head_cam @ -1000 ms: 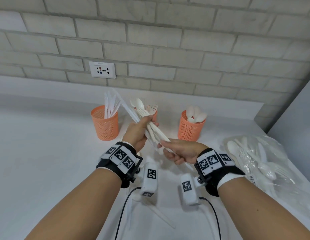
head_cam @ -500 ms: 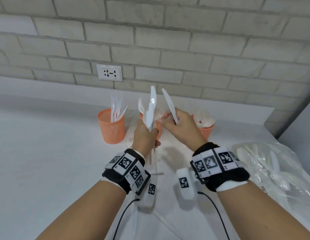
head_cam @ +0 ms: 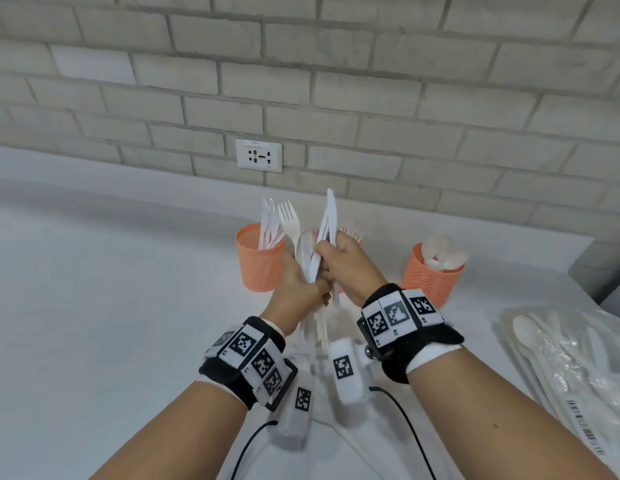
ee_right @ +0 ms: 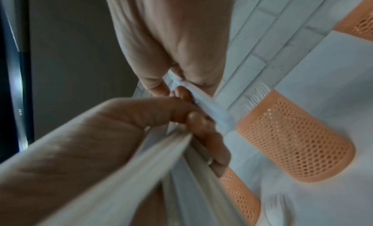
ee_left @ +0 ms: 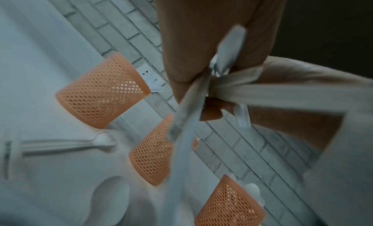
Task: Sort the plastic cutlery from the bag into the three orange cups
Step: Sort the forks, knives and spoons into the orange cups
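Observation:
My left hand (head_cam: 301, 284) grips an upright bundle of white plastic cutlery (head_cam: 310, 258), with a fork (head_cam: 288, 216) sticking up from it. My right hand (head_cam: 332, 254) is pressed against the bundle and pinches a white knife (head_cam: 332, 211) that points up. Three orange mesh cups stand behind the hands. The left cup (head_cam: 260, 263) holds knives, the middle cup (head_cam: 355, 237) is mostly hidden and shows fork tines, and the right cup (head_cam: 431, 277) holds spoons. The clear bag (head_cam: 575, 372) with more cutlery lies at the right.
A loose fork (ee_left: 66, 145) and a spoon (ee_left: 113, 197) lie on the white table (head_cam: 111, 306) in front of the cups. A brick wall with a socket (head_cam: 259, 155) runs behind. Cables trail from the wrist units.
One second ago both hands held the bundle low and slanted. The left hand then raised it upright while the right hand drew a knife apart. Now the right hand is back against the bundle.

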